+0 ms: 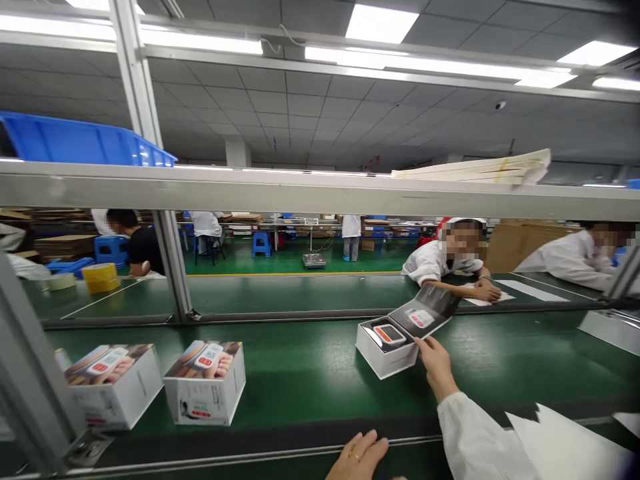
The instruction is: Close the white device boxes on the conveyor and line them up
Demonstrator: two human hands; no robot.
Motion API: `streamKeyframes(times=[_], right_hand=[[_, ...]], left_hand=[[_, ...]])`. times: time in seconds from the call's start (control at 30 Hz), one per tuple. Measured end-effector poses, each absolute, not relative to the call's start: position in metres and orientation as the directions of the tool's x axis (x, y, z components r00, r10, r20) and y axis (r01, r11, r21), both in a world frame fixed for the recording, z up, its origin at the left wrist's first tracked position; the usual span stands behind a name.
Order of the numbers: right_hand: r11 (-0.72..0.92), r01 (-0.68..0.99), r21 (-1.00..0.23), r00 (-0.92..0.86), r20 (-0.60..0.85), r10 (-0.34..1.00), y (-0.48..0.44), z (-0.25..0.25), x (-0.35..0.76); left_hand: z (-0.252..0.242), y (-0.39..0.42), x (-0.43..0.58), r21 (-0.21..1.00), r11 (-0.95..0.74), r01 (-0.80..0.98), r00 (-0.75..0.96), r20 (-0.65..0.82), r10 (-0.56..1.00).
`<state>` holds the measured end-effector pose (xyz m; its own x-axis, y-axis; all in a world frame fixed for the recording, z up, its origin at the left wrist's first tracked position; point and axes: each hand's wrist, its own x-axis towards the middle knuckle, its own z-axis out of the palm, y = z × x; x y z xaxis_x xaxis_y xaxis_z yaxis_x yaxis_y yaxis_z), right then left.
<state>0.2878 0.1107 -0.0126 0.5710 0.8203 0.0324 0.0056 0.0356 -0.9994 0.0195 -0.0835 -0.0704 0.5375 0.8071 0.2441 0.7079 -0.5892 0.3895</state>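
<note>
Right hand [437,367], fingers together, touches white box lid [423,313]; left hand [357,457] rests open below.

Right hand [437,368] touching open white cardboard box [385,350] at 12 o'clock, ringed left hand [357,456] on dark conveyor edge [250,443]

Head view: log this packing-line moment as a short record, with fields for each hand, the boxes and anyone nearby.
Right hand: touching the lid edge of the open white box
Left hand: resting at the near edge of the green belt, gold ring on a finger
Inside box: white device with orange display
Further left on belt: two closed white boxes
Nearby: co-worker in white, leaning over the far bench
</note>
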Motion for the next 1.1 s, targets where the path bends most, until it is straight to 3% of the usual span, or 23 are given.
streamKeyframes(times=[0.07, 0.17, 0.3, 0.4, 0.53, 0.67, 0.8, 1.0, 1.1], right_hand=[[0.083, 0.231, -0.969, 0.570, 0.204, 0.796, 0.096, -0.020, 0.283], [0.163, 0.502, -0.849, 0.429, 0.409, 0.806, 0.069, -0.028, 0.270], [0.308, 0.597, -0.741, 0.202, 0.510, 0.836, 0.043, -0.027, 0.251], [0.319, 0.606, -0.729, 0.120, 0.479, 0.869, 0.034, -0.020, 0.242], [0.296, 0.513, -0.805, 0.096, 0.397, 0.913, 0.029, -0.014, 0.227], [0.275, 0.333, -0.902, 0.108, 0.326, 0.939, 0.028, -0.016, 0.205], [0.221, 0.303, -0.927, 0.151, 0.276, 0.949, 0.028, -0.016, 0.189], [0.184, 0.158, -0.970, 0.229, 0.217, 0.949, 0.040, -0.014, 0.188], [0.203, -0.028, -0.979, 0.212, 0.193, 0.958, 0.045, -0.012, 0.188]], left_hand=[[-0.046, -0.083, 0.015, 0.379, -0.627, 0.681, 0.576, 0.252, 0.778], [0.000, -0.082, 0.015, 0.282, -0.713, 0.642, 0.603, 0.389, 0.696], [0.043, -0.061, 0.032, 0.152, -0.729, 0.668, 0.562, 0.539, 0.628], [0.048, -0.026, 0.043, 0.208, -0.675, 0.708, 0.497, 0.532, 0.686], [0.026, 0.009, 0.043, 0.402, -0.513, 0.758, 0.337, 0.432, 0.836], [0.008, 0.012, 0.034, 0.480, -0.429, 0.765, 0.225, 0.424, 0.877], [0.006, 0.012, 0.016, 0.548, -0.369, 0.750, 0.146, 0.407, 0.902], [0.021, 0.004, -0.020, 0.542, -0.484, 0.687, 0.303, 0.392, 0.869], [0.039, -0.008, -0.030, 0.433, -0.591, 0.680, 0.436, 0.409, 0.802]])
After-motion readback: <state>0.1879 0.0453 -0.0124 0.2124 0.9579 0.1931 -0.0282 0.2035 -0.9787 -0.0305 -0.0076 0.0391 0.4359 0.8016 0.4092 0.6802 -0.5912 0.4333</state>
